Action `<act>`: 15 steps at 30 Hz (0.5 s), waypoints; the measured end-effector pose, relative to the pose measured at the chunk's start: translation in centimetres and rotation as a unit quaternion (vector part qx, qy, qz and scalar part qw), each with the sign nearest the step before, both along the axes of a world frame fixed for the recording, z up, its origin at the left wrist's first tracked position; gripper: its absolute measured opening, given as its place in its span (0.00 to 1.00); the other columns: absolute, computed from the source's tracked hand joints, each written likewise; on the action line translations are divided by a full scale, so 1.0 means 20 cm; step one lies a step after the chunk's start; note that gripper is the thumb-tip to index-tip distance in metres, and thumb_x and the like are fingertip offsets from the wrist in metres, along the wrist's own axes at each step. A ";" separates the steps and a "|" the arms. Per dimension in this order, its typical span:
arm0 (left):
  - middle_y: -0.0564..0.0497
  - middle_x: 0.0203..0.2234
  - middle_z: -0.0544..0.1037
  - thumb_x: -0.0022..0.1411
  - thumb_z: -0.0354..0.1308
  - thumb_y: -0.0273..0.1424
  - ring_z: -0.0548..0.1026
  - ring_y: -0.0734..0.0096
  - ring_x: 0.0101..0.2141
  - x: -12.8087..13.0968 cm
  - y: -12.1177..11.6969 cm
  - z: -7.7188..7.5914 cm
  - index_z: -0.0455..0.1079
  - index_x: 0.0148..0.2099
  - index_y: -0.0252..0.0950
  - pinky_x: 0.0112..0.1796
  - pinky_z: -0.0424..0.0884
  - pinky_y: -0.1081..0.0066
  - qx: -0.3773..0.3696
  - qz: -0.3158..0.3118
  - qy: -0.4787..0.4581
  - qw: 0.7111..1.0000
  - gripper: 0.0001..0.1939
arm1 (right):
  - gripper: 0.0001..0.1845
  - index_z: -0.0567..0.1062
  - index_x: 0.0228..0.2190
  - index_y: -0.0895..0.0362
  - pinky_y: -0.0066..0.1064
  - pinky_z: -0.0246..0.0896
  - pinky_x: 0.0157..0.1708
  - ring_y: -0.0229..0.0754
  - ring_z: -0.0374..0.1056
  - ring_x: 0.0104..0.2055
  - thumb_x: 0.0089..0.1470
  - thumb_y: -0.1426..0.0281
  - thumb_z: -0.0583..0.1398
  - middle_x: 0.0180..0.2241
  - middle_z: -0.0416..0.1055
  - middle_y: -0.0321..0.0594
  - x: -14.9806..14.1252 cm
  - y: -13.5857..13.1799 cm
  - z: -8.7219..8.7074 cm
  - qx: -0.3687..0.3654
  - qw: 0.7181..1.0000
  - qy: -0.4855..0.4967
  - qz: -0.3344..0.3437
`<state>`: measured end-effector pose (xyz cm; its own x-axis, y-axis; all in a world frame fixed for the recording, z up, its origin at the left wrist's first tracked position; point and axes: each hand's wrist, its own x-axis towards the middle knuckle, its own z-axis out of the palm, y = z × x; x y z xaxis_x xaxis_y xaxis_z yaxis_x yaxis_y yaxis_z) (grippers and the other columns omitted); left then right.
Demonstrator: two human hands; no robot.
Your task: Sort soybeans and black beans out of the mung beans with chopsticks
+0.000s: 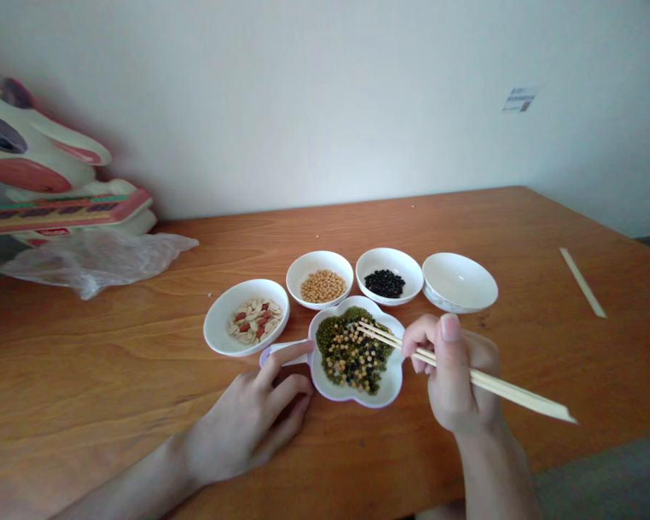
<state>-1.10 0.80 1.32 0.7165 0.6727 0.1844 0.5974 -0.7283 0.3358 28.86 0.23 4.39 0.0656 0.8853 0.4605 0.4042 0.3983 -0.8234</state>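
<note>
My right hand (460, 368) is closed around a pair of wooden chopsticks (514, 394), whose tips reach into a white flower-shaped dish (393, 381) with a purple rim. Green, black and yellow beans (352, 354) lie mixed in that dish. It is too small to make out whether the tips pinch a bean. My left hand (254, 412) rests at the dish's left side, fingers apart. One fingertip touches the rim where the short handle (289, 354) joins, while the lower fingers bend down by the table.
Behind the dish stand white bowls: one with pale and red-brown seeds (256, 321), one with yellow beans (322, 287), one with black beans (386, 283), and an empty bowl (460, 282). A wooden strip (583, 283) lies right. Plastic bag (102, 260) and cow-shaped toy keyboard (65, 209) sit left.
</note>
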 end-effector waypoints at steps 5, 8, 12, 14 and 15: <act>0.39 0.68 0.65 0.75 0.52 0.26 0.77 0.54 0.60 0.00 0.00 -0.01 0.73 0.52 0.41 0.48 0.85 0.57 -0.004 0.001 -0.002 1.000 0.10 | 0.35 0.74 0.26 0.55 0.33 0.52 0.27 0.35 0.62 0.23 0.78 0.53 0.43 0.20 0.64 0.34 0.00 0.01 -0.02 -0.035 0.999 -0.007 0.012; 0.40 0.67 0.66 0.76 0.52 0.27 0.78 0.55 0.58 -0.01 0.00 -0.01 0.73 0.52 0.41 0.47 0.86 0.57 -0.006 0.006 0.008 1.000 0.10 | 0.36 0.74 0.25 0.55 0.33 0.51 0.27 0.36 0.62 0.23 0.77 0.52 0.43 0.20 0.65 0.34 -0.02 0.02 -0.01 -0.047 0.999 -0.021 0.010; 0.40 0.66 0.67 0.76 0.51 0.27 0.75 0.53 0.62 0.00 0.00 0.00 0.72 0.52 0.42 0.48 0.85 0.57 -0.010 0.001 0.013 1.000 0.10 | 0.36 0.74 0.24 0.55 0.33 0.52 0.27 0.36 0.62 0.23 0.77 0.52 0.43 0.20 0.64 0.35 -0.03 0.03 0.00 -0.048 0.999 -0.020 -0.005; 0.40 0.68 0.65 0.76 0.51 0.27 0.76 0.54 0.61 0.00 0.00 0.00 0.72 0.52 0.41 0.48 0.85 0.57 -0.015 0.002 0.011 1.000 0.10 | 0.36 0.74 0.24 0.55 0.32 0.52 0.26 0.36 0.61 0.23 0.77 0.53 0.43 0.19 0.64 0.34 -0.03 0.03 -0.01 -0.047 0.999 -0.018 -0.004; 0.40 0.69 0.64 0.76 0.51 0.27 0.76 0.55 0.61 0.00 0.00 0.00 0.72 0.52 0.41 0.49 0.85 0.57 -0.016 0.003 0.010 1.000 0.10 | 0.36 0.74 0.24 0.55 0.32 0.52 0.26 0.36 0.61 0.22 0.77 0.53 0.43 0.19 0.63 0.34 -0.03 0.03 -0.01 -0.047 0.999 -0.017 -0.003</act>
